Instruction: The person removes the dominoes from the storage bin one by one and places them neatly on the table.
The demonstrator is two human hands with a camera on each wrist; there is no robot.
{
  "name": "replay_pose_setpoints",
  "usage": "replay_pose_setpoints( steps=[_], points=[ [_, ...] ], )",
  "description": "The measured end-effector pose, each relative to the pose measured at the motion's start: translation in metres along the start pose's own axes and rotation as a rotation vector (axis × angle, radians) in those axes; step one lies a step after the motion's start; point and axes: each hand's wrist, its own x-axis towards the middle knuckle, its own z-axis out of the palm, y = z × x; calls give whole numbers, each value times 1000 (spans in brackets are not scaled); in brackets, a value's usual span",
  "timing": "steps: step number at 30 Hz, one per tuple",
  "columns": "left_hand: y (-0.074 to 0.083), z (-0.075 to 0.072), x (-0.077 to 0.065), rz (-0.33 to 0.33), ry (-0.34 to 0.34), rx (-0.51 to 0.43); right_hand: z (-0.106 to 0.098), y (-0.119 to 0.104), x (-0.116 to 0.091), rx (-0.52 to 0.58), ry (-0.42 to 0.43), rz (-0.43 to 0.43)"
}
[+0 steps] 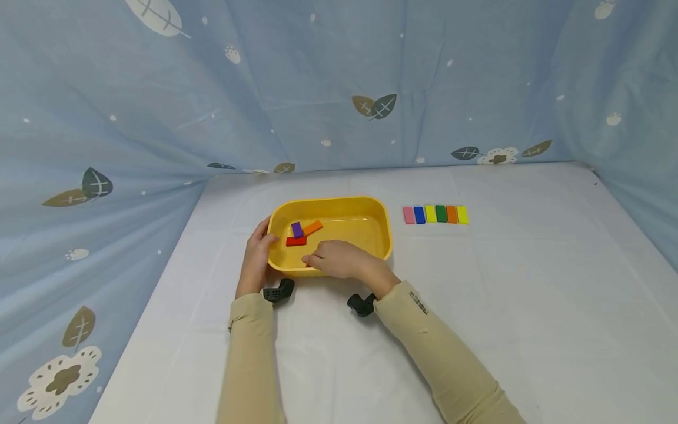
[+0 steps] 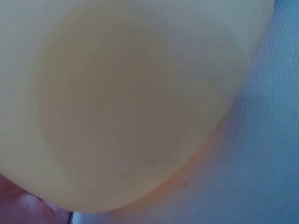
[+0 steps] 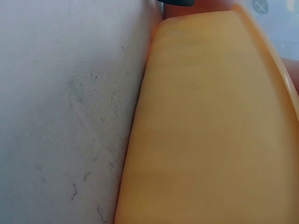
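My left hand (image 1: 258, 253) grips the left end of a yellow plastic tub (image 1: 339, 202), its thumb over the rim. Inside the tub lie a purple block (image 1: 296, 229), an orange block (image 1: 313, 228) and a red block (image 1: 295, 241), close together at the left. Over the tub's front wall reaches my right hand (image 1: 339, 259), fingers curled and pointing down. At its fingertips a small dark red block (image 1: 309, 265) shows, mostly hidden by the hand. The tub's outer wall (image 2: 140, 102) fills most of the left wrist view, and its side (image 3: 201, 121) much of the right wrist view.
To the right of the tub, several coloured blocks (image 1: 436, 214) stand side by side in a row: pink, blue, yellow, green, orange, yellow. A white cloth (image 1: 503, 294) covers the table. Blue patterned fabric (image 1: 318, 76) hangs behind and at both sides.
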Motion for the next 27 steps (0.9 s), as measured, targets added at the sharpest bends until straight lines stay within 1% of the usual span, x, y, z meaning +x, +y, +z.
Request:
replay_pose_setpoints(
  steps=[4, 11, 16, 20, 24, 27],
  points=[
    [1, 0, 0, 5, -3, -4, -2, 1, -2, 16, -2, -3],
    [0, 1, -1, 12, 3, 2, -5, 4, -6, 88, -34, -6],
    [-1, 1, 0, 15, 4, -4, -8, 8, -6, 101, -25, -84],
    [-1, 1, 0, 10, 12, -7, -8, 11, -6, 143, -29, -142],
    [-1, 1, -1, 9, 7, -8, -9, 13, -7, 219, -33, -173],
    [0, 1, -1, 10, -1, -9, -10, 13, -8, 247, -40, -181]
  ],
)
